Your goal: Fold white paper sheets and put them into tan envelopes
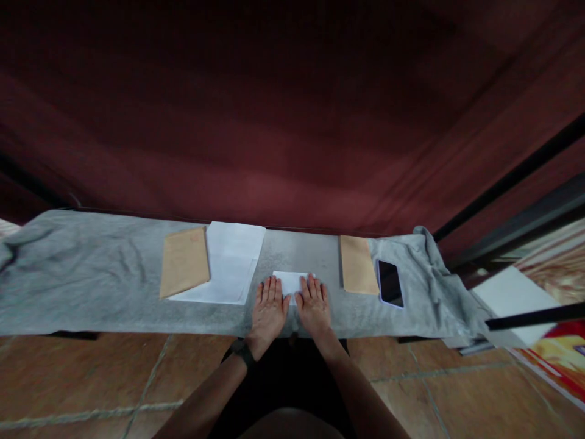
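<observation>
A small folded white paper (292,281) lies on the grey cloth in front of me. My left hand (269,311) rests flat over its left side, fingers stretched out and pointing away from me. On the paper's right side lies my right hand (314,306), also flat with its fingers extended. Both palms cover the paper's side edges, and its middle shows between the thumbs. To the left are larger white sheets (232,262), partly under a brown envelope (184,262). Right of my right hand sits a stack of brown envelopes (359,264).
A phone (390,283) with a dark screen lies right of the brown stack. Grey cloth (91,274) covers the long narrow surface, bunched at both ends. A dark red curtain (274,152) hangs behind it. Black bars (516,171) and a white board (516,299) stand at the right.
</observation>
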